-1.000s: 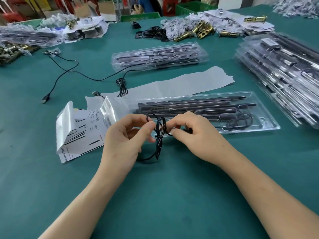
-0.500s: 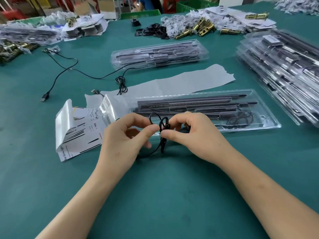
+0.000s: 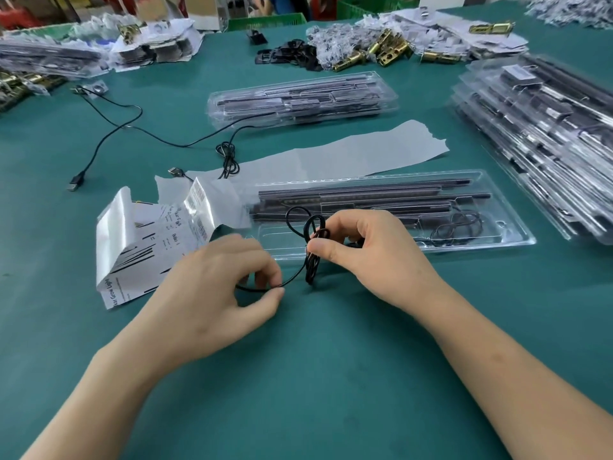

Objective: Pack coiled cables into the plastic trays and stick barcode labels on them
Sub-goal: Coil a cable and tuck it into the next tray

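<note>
The right hand (image 3: 374, 260) pinches the thin black coiled cable (image 3: 311, 272) between thumb and forefinger, with the loops upright. The left hand (image 3: 212, 293) pinches the cable's loose tail just above the green counter (image 3: 315, 376). Just behind the hands lies the open clear plastic tray (image 3: 520, 239), which holds dark rods. The curled white barcode label sheet (image 3: 132, 247) lies at the tray's left end.
</note>
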A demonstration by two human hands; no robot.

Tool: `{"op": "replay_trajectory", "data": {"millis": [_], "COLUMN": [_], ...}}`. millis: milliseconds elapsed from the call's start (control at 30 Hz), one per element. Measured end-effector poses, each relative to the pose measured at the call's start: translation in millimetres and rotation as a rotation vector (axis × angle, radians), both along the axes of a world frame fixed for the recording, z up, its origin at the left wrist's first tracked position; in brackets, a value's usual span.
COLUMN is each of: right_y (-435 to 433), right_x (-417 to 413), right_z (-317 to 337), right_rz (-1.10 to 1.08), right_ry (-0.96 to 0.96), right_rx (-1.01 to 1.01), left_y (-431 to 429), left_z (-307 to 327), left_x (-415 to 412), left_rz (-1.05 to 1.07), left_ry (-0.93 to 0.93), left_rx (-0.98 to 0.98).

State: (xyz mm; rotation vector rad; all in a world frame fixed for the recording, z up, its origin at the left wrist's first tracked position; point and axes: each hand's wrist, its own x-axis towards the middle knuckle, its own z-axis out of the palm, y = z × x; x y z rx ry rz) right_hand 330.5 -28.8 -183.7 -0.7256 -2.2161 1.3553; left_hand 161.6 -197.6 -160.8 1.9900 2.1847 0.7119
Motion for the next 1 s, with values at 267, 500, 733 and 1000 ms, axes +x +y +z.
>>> {"op": "replay_trajectory", "data": {"millis": [267,500,733,1000], "right_y": [2.0,3.2,3.6,5.0], "right_x": [-0.6,-1.2,-1.3,-1.4], "right_z": [1.2,-0.2,-1.5,-2.4], "right_rz": [0.011,0.008,0.019,0.009], "right_ry": [-0.033,-0.025,0.007,-0.010], "right_rx": [-0.016,-0.016,-0.031,-0.037], "left_y": [-3.8,0.7,17.6,28.3], "left_z": [12.7,10.7,-5.1,-22.6], "left_x": [-12.0,2.0,31.3,25.0], "left_rz": [0.093,0.010,0.106,0.470], "left_ry": [-0.127,-0.688,-1.172,-0.732], "left_rx": [0.332,0.550,0.350,0.308]}}
